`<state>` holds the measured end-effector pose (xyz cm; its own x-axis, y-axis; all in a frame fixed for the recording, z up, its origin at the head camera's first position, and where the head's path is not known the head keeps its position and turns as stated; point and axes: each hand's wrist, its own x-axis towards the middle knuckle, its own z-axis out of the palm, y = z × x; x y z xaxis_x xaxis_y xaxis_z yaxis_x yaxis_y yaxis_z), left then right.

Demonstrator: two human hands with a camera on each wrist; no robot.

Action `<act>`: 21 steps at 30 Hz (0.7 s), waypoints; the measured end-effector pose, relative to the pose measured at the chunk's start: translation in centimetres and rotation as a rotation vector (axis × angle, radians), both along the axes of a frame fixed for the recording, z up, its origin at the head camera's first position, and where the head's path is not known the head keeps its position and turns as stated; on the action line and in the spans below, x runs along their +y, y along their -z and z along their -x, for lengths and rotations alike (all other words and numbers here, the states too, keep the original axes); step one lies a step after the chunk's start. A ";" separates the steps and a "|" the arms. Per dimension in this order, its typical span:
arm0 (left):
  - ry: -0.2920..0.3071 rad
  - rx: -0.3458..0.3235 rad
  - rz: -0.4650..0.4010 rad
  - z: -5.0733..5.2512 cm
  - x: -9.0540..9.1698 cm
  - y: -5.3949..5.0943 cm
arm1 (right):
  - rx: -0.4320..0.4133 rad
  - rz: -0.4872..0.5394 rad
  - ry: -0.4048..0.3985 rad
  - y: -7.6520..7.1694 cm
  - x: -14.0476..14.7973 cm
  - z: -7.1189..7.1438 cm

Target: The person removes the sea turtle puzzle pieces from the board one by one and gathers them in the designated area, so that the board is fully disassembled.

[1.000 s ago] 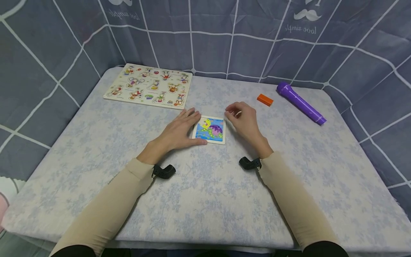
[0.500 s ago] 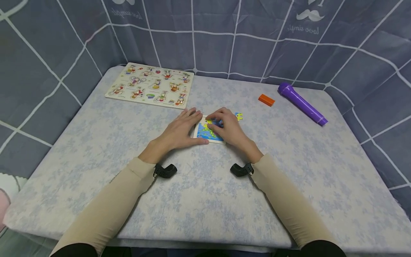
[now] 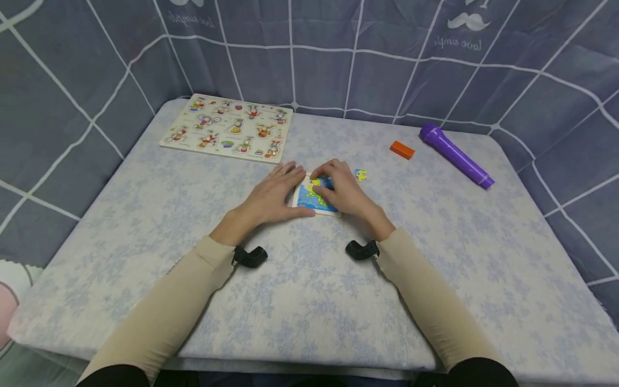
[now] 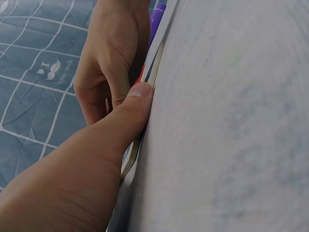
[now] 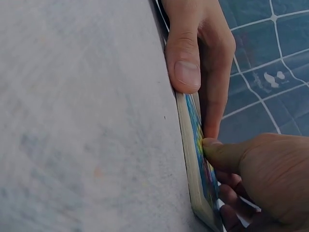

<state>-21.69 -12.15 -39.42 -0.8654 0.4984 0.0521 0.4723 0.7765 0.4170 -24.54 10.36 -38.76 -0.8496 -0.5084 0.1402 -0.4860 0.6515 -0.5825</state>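
A small jigsaw puzzle (image 3: 309, 200) in a pale frame lies flat on the table, its picture blue with a yellow animal. My left hand (image 3: 271, 196) rests at its left side, fingers nearly straight, with the thumb on the lower edge. In the left wrist view, that thumb (image 4: 137, 94) presses the frame's edge. My right hand (image 3: 340, 188) covers the puzzle's right part, thumb and curled forefinger pinching at a yellow piece (image 3: 315, 183) in the upper part. The right wrist view has the right thumb (image 5: 224, 153) on the picture. One loose puzzle piece (image 3: 360, 174) lies beyond the right hand.
A large wooden picture board (image 3: 224, 129) lies at the back left. An orange block (image 3: 402, 150) and a purple microphone-shaped toy (image 3: 456, 156) lie at the back right. Grey checked cloth (image 3: 319, 75) hangs behind the table.
My right hand has moved left from beside the puzzle onto its upper part, uncovering the loose piece on the table. Over the last half second it has hardly moved. My left hand has stayed put.
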 end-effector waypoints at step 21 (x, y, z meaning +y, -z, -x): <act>-0.008 -0.004 -0.009 0.1 0.0 0.1 | 0.011 0.331 0.150 0.7 1.5 -0.4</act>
